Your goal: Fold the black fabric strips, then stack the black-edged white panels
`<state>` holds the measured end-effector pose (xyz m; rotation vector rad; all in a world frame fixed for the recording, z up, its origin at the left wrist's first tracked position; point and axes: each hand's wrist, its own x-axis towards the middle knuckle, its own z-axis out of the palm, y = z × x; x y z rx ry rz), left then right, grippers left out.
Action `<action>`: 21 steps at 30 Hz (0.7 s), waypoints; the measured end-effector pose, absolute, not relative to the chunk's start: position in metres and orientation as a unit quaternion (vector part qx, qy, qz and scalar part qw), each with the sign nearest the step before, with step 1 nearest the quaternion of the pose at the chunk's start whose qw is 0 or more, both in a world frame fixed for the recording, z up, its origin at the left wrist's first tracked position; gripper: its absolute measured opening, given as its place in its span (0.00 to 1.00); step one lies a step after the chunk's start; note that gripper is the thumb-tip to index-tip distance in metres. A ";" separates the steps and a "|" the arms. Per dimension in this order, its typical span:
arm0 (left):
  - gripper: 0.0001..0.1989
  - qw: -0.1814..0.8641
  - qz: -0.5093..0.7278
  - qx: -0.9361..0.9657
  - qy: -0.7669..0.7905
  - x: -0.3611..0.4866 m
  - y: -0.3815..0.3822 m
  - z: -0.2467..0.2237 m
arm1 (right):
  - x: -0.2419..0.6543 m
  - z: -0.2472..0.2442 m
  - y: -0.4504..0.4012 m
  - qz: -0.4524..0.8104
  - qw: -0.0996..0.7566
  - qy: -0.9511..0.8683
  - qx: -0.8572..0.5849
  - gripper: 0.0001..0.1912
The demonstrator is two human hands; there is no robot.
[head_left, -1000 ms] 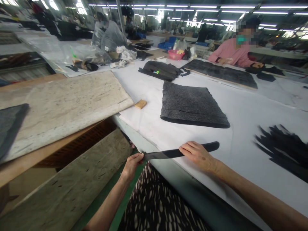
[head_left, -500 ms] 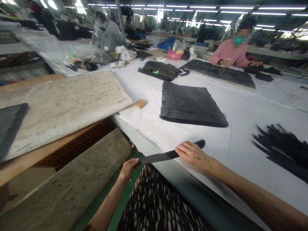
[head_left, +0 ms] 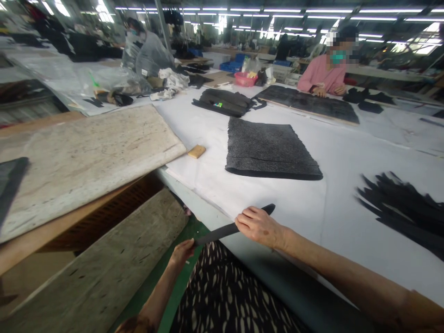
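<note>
A long black strip (head_left: 218, 232), by its look fabric or leather, is stretched between my hands at the near edge of the white table. My left hand (head_left: 182, 253) pinches its lower left end, out over the green floor. Further up, my right hand (head_left: 258, 225) is closed around the strip, and a short end sticks out past the fingers over the table. Beyond my hands lies a stack of dark grey textured pieces (head_left: 272, 148) with a black front edge. To the right is a fanned pile of black strips (head_left: 409, 212).
At the left stands a worn pale board (head_left: 86, 157), with a small yellow block (head_left: 196, 151) by its corner. Black pieces (head_left: 224, 102), a long dark panel (head_left: 308, 104) and a pink basket (head_left: 245, 79) sit farther back. A person in pink (head_left: 322, 76) works across the table.
My right hand has slid left and down along with the strip, and my left hand has dropped slightly. Less strip now sticks out past my right hand. The view has shifted a little.
</note>
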<state>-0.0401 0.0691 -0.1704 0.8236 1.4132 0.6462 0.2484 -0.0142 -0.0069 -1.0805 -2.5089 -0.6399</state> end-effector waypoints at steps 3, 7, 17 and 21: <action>0.16 0.616 0.293 0.341 0.647 -0.048 0.067 -0.172 | 0.248 -0.007 -0.014 -0.230 0.175 -0.879 -0.380 0.12; 0.16 0.562 0.327 0.347 0.676 -0.043 0.067 -0.147 | 0.249 -0.005 -0.015 -0.233 0.180 -0.876 -0.382 0.12; 0.18 0.577 0.204 0.695 0.377 0.060 0.045 -0.019 | 0.248 -0.005 -0.014 -0.226 0.176 -0.874 -0.393 0.12; 0.17 0.623 0.196 0.656 0.378 0.065 0.046 -0.023 | 0.260 -0.002 -0.019 -0.190 0.163 -0.881 -0.401 0.11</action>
